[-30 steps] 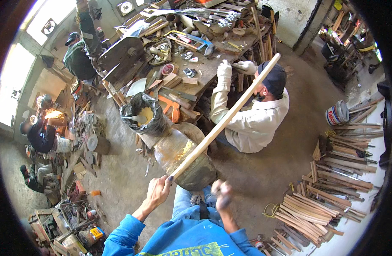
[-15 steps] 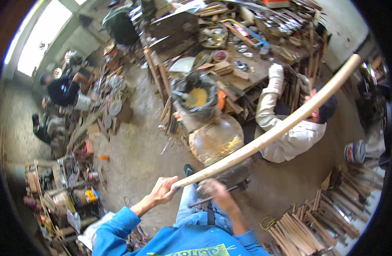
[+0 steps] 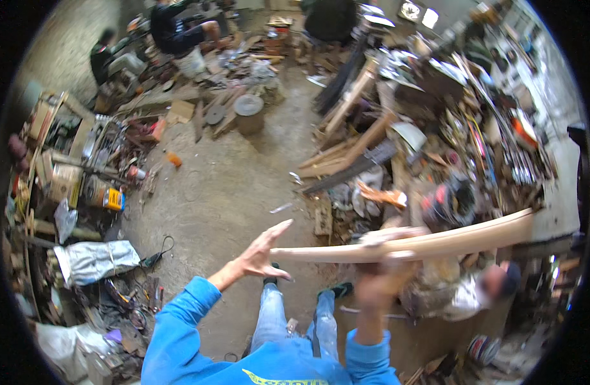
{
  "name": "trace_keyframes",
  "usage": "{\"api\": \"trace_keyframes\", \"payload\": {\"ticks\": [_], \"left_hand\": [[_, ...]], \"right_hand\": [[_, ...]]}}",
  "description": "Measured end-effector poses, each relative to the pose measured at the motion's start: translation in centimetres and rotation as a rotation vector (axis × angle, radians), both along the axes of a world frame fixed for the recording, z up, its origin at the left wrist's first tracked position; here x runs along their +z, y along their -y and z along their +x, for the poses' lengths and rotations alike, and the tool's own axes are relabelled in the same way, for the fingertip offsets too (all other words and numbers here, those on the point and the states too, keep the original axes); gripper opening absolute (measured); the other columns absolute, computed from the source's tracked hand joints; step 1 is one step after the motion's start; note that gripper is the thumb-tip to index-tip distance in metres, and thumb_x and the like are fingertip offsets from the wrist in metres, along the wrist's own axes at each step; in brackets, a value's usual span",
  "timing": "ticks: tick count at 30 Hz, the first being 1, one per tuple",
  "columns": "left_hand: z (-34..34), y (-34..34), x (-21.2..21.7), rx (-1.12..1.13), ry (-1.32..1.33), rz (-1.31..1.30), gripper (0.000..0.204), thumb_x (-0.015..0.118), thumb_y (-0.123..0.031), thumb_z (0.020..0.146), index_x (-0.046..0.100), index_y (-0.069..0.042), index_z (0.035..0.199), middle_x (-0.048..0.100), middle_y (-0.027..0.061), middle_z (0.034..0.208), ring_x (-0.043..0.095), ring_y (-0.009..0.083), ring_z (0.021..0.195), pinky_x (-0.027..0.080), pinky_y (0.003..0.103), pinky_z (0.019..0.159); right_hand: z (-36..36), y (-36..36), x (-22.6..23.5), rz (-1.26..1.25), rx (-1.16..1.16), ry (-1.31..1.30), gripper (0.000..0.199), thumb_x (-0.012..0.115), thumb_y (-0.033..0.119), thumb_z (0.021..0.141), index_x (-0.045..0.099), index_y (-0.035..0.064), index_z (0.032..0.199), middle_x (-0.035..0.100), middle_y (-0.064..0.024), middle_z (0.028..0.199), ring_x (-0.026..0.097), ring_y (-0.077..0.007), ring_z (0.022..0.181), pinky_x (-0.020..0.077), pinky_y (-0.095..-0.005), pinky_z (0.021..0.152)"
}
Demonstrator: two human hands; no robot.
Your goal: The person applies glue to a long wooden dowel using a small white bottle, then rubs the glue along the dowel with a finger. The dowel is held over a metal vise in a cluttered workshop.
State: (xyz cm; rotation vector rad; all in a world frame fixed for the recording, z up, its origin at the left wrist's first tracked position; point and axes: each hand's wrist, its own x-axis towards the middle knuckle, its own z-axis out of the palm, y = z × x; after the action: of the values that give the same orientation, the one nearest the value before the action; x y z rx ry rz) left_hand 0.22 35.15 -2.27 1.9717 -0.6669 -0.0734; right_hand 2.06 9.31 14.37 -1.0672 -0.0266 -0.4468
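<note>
Landmark for all places: the blue sweatshirt [image 3: 282,362].

Wooden pole [image 3: 465,239]: ahead of the sweatshirt and running off to its right, above the floor [image 3: 224,192]. Nearly level across the view, narrow end to the left, broader end to the right.

Left hand [image 3: 259,255]: ahead of the sweatshirt, slightly to its left. Grip spread wide, thumb well apart from the fingers, nothing held. The palm faces the pole's narrow end; touching or just beside it, cannot tell.

Right hand [image 3: 377,277]: ahead and right of the sweatshirt. Motion blur, but the grip appears wrapped round the pole, partway along. Exact finger placement not readable.

Change: half a second ago the left fingers were closed on the narrow end and the right hand was down at a dark bar. Now the left has let go and the right is up on the wood. A thin bar [image 3: 397,316] shows near the right forearm, right of the sweatshirt. The pole's slant has flattened, and the view has swung leftward, bringing a drum [image 3: 248,106] near the middle, far ahead of the sweatshirt.

Reading: the pole's weight seems to have passed to the right hand alone; a one-handed hold on a long piece may tip or twist.
</note>
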Motion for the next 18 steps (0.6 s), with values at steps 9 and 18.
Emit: {"api": "trace_keyframes", "payload": {"ticks": [9,18], "left_hand": [[-4.7,-12.5,-15.5,0.464,0.303,0.008,0.060,0.091,-0.024,0.061,0.058,-0.008,0.108,0.067,0.0154,0.098,0.068,0.0371,0.091,0.056,0.046,0.076],[-8.6,-16.8,-18.4,0.891,-1.409,-1.570,0.081,0.042,-0.059,0.101,0.021,-0.003,0.156,0.035,0.0268,0.154,0.045,0.0451,0.135,0.043,0.063,0.107]], "right_hand": [[-1.0,-10.4,9.0,0.259,0.025,0.139,0.046,0.053,0.031,0.104,0.043,0.0019,0.138,0.059,-0.0061,0.103,0.056,-0.0165,0.087,0.0495,-0.0362,0.077],[-1.5,-24.0,3.7,-0.448,-0.120,0.161,0.020,0.056,0.013,0.088,0.049,0.0027,0.104,0.054,-0.0095,0.094,0.057,-0.0183,0.082,0.0532,-0.0379,0.087]]}}
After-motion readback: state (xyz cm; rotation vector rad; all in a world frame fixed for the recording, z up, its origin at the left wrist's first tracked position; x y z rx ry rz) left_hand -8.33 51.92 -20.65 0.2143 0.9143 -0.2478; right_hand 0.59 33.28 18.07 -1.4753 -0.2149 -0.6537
